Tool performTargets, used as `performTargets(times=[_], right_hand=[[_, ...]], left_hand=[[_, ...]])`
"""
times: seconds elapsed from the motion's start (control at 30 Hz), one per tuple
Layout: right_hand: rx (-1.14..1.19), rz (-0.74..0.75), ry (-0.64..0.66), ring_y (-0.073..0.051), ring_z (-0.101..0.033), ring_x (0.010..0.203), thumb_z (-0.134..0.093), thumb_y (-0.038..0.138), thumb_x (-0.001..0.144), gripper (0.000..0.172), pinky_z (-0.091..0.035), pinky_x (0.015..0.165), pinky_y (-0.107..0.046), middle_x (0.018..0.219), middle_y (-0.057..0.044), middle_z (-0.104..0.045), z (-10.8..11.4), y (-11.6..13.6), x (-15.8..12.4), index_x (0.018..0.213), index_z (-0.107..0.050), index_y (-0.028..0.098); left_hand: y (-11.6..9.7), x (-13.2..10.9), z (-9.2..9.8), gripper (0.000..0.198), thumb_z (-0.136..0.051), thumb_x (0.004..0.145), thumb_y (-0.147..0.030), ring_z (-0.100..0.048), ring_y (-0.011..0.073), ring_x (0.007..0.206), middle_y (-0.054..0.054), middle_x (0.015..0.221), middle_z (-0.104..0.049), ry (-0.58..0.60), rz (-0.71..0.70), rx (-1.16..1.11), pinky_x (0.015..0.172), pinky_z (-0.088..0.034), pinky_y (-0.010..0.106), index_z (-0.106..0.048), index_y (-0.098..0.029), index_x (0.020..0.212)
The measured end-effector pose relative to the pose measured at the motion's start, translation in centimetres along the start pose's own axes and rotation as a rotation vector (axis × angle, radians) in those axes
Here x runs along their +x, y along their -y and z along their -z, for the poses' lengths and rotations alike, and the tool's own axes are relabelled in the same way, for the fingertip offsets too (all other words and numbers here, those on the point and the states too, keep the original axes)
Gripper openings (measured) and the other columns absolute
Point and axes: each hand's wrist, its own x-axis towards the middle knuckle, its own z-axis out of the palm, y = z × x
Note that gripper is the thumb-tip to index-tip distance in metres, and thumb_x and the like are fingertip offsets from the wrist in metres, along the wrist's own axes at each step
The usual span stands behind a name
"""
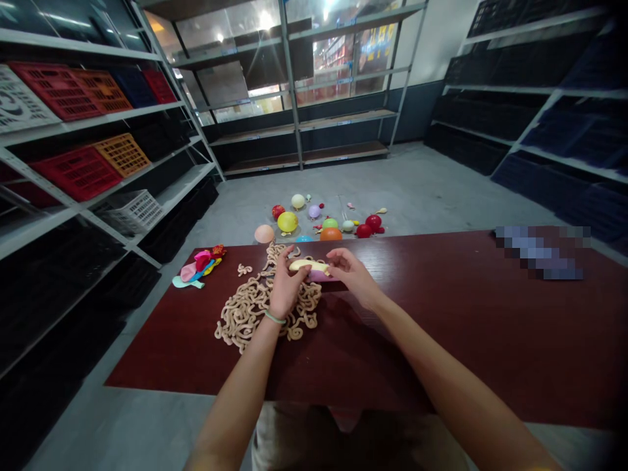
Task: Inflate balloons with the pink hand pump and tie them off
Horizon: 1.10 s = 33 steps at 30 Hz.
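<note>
A pale yellow deflated balloon [308,265] is held above the table between my two hands. My left hand [288,284], with a light green band at its wrist, grips one end with thumb and fingers. At the other end, the thumb and fingertips of my right hand [354,278] close on the narrow tip. Just under it is a pink-purple piece [321,276], seemingly another balloon, partly covered by my fingers. Beneath and around my left hand spreads a pile of tan, curly, worm-like pieces [245,307].
The dark red table [441,327] carries several flat coloured balloons [202,261] at left and a blurred-out item [540,252] at right. Inflated balloons [288,222] lie on the floor beyond. Shelves with crates [78,163] line the left side; more shelves [343,121] stand behind.
</note>
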Motion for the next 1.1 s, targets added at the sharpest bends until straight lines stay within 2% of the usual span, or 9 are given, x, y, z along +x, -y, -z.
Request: performTargets(times=[0.1, 0.2, 0.27, 0.33, 0.43, 0.5, 0.8, 1.0, 1.1], right_hand=[[0.046, 0.057, -0.049, -0.011, -0.055, 0.071, -0.071, 0.028, 0.071, 0.034, -0.051, 0.073, -0.032, 0.080, 0.008, -0.052, 0.1, -0.1, 0.2, 0.097, -0.050, 0.026], [0.000, 0.122, -0.072, -0.011, -0.054, 0.069, -0.070, 0.029, 0.074, 0.032, -0.051, 0.069, -0.031, 0.080, 0.007, -0.053, 0.6, 0.0, 0.4, 0.098, -0.049, 0.026], [-0.034, 0.158, -0.087, -0.012, -0.055, 0.071, -0.070, 0.029, 0.075, 0.031, -0.050, 0.069, -0.030, 0.080, 0.006, -0.054, 0.8, 0.2, 0.5, 0.098, -0.050, 0.025], [-0.050, 0.174, -0.093, -0.012, -0.055, 0.073, -0.071, 0.030, 0.075, 0.030, -0.049, 0.069, -0.029, 0.080, 0.005, -0.056, 0.9, 0.5, 0.4, 0.097, -0.050, 0.025], [-0.063, 0.165, -0.072, -0.013, -0.057, 0.077, -0.073, 0.031, 0.075, 0.030, -0.048, 0.069, -0.028, 0.083, 0.004, -0.059, 0.9, 1.3, 0.0, 0.096, -0.052, 0.025], [-0.080, 0.151, -0.049, -0.013, -0.058, 0.078, -0.074, 0.032, 0.075, 0.030, -0.049, 0.070, -0.028, 0.085, 0.003, -0.060, 0.7, 1.9, -0.4, 0.096, -0.054, 0.025], [-0.125, 0.092, -0.021, -0.015, -0.062, 0.078, -0.076, 0.038, 0.074, 0.028, -0.053, 0.074, -0.033, 0.085, 0.001, -0.066, -0.9, 2.3, -1.5, 0.091, -0.058, 0.024], [-0.204, 0.068, -0.028, -0.017, -0.063, 0.074, -0.071, 0.046, 0.079, 0.028, -0.054, 0.068, -0.033, 0.084, -0.001, -0.067, -0.6, 0.6, -0.7, 0.092, -0.058, 0.024], [-0.454, 0.152, -0.109, -0.020, -0.065, 0.083, -0.058, 0.045, 0.088, 0.024, -0.054, 0.077, -0.038, 0.092, -0.004, -0.070, 0.6, -0.2, -0.2, 0.099, -0.062, 0.023]], left_hand=[[0.1, -0.1, -0.1, 0.063, -0.078, 0.075, -0.030, -0.065, 0.0156, 0.086, 0.009, 0.116, -0.061, -0.091, 0.000, -0.046, 0.073, -0.056, 0.028, -0.049, -0.023, 0.131], [-0.1, -0.2, 0.1, 0.041, -0.078, 0.075, -0.031, -0.064, 0.0133, 0.080, 0.006, 0.103, -0.064, -0.125, -0.054, 0.032, 0.071, -0.054, 0.024, -0.061, -0.020, 0.110], [-0.4, -0.4, 0.1, 0.026, -0.072, 0.081, -0.040, -0.062, 0.0122, 0.068, 0.004, 0.085, -0.065, -0.031, 0.013, 0.041, 0.061, -0.052, 0.022, -0.066, -0.017, 0.093], [-0.7, -0.8, -0.2, 0.033, -0.066, 0.084, -0.049, -0.060, 0.0128, 0.060, 0.004, 0.075, -0.065, 0.148, 0.157, -0.003, 0.053, -0.049, 0.023, -0.068, -0.015, 0.084], [-1.1, -1.5, -1.1, 0.046, -0.063, 0.084, -0.058, -0.066, 0.0165, 0.065, 0.011, 0.083, -0.072, 0.370, 0.309, -0.065, 0.055, -0.052, 0.025, -0.074, -0.013, 0.086], [-1.2, -2.0, -1.8, 0.051, -0.063, 0.083, -0.061, -0.069, 0.0195, 0.074, 0.014, 0.093, -0.074, 0.414, 0.340, -0.106, 0.061, -0.055, 0.027, -0.075, -0.013, 0.091], [-1.9, -2.1, -2.2, 0.041, -0.067, 0.086, -0.049, -0.067, 0.0269, 0.112, 0.013, 0.113, -0.073, 0.139, 0.255, -0.562, 0.100, -0.051, 0.041, -0.073, -0.015, 0.109], [-1.9, -1.2, -1.3, 0.033, -0.080, 0.075, -0.035, -0.072, 0.0251, 0.098, 0.010, 0.094, -0.076, -0.051, 0.248, -0.525, 0.093, -0.054, 0.038, -0.071, -0.012, 0.096], [-1.6, -0.4, -0.3, 0.033, -0.075, 0.080, -0.041, -0.072, 0.0254, 0.097, 0.008, 0.088, -0.076, -0.180, 0.225, -0.515, 0.089, -0.056, 0.039, -0.067, -0.015, 0.100]])
